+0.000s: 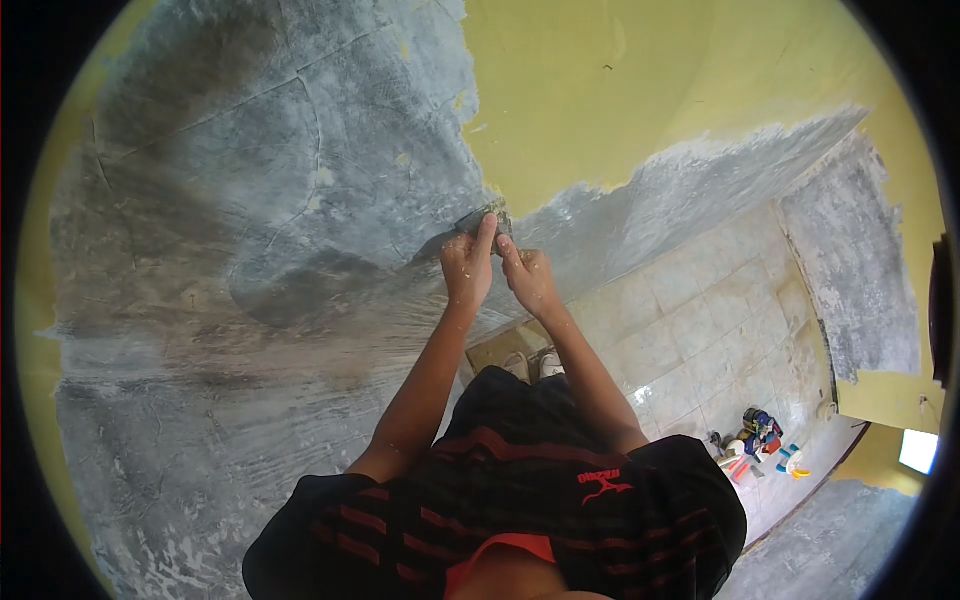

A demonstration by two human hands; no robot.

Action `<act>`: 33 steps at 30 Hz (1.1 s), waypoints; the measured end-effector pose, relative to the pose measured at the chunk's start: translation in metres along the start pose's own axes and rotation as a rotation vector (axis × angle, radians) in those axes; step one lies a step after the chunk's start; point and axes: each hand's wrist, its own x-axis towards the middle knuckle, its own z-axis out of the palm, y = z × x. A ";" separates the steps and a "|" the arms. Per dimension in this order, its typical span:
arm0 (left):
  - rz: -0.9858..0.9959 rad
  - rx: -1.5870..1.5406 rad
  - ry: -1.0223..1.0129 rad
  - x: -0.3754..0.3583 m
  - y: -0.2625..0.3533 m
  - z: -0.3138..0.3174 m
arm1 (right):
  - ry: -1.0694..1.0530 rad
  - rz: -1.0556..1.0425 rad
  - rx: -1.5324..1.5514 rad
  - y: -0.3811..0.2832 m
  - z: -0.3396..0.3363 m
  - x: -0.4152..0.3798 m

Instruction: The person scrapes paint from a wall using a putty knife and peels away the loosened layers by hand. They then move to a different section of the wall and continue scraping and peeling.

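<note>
A small flat tool (503,222), apparently a scraper, is held against the wall just beyond the fingertips, directly forward of the grip and at the ragged border between yellow-green paint (650,90) and grey stripped surface (220,200). The tool is pinched by both hands together. The index finger of the left hand (467,272) is laid forward along its face, while the thumb of the right hand (530,278) is pressed near its lower edge; neither hand can be judged clearly nearer. The long axis seems to be set crosswise to the forearms — this cannot be confirmed, as much of the body is covered by fingers.

The tool is noted as thin, dark grey and dull, with pale, crumb-like specks at its right part. No handle can be made out. Light flecks are also observed on both hands. Below, shoes (530,366) are seen on the tiled floor (690,310), and assorted colourful items (762,432) are lying well apart, to the right.
</note>
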 end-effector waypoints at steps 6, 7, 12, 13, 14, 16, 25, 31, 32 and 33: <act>0.113 -0.031 -0.019 -0.002 0.046 0.001 | 0.008 -0.050 0.025 -0.029 -0.006 0.003; 0.086 -0.005 -0.012 -0.004 0.040 0.000 | -0.014 -0.024 0.041 -0.022 -0.004 0.001; 0.074 -0.016 0.003 -0.001 0.029 0.000 | -0.072 0.044 0.035 -0.024 -0.008 -0.001; 0.078 -0.037 -0.003 -0.003 0.047 -0.002 | -0.071 0.037 0.068 -0.029 -0.007 -0.001; 0.077 -0.058 -0.010 -0.006 0.056 -0.003 | -0.070 0.035 0.099 -0.031 -0.006 -0.003; 0.086 -0.057 0.018 -0.002 0.029 0.001 | -0.036 0.023 0.027 -0.020 -0.007 0.003; 0.078 -0.012 0.018 0.000 0.053 -0.004 | -0.024 -0.010 -0.032 -0.034 -0.008 0.002; 0.067 -0.023 0.021 -0.005 0.058 -0.009 | -0.074 0.029 0.022 -0.038 -0.005 0.000; 0.097 -0.069 0.029 -0.004 0.064 -0.008 | -0.085 -0.012 -0.001 -0.039 -0.005 0.002; 0.115 -0.131 0.050 -0.004 0.065 -0.004 | -0.088 -0.005 -0.004 -0.037 -0.006 0.003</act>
